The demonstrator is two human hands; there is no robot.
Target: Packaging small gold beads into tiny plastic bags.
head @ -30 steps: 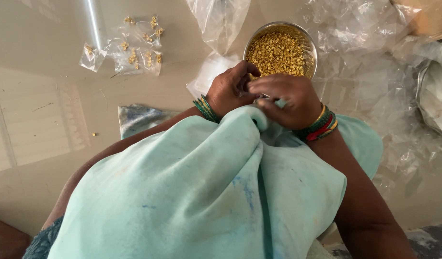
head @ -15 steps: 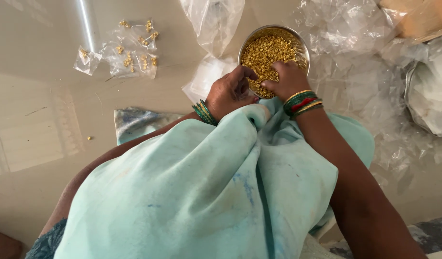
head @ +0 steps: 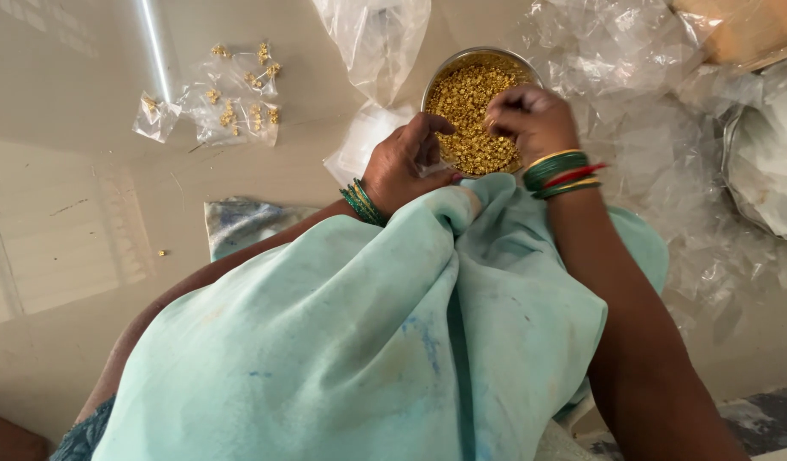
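A round steel bowl full of small gold-coloured pieces stands on the pale floor. My right hand reaches into the bowl with its fingers curled down into the pieces; bangles ring that wrist. Beside the bowl's near left rim, my left hand pinches a small clear plastic pouch. Light green cloth covers my lap below both hands.
Several small clear pouches with gold pieces lie at the left. Empty clear plastic bags are behind the bowl, and a heap of crumpled plastic spreads to the right. A single gold piece lies on the floor.
My right hand has moved away from the left hand and up into the bowl of gold pieces. The left hand stays by the bowl's near rim.
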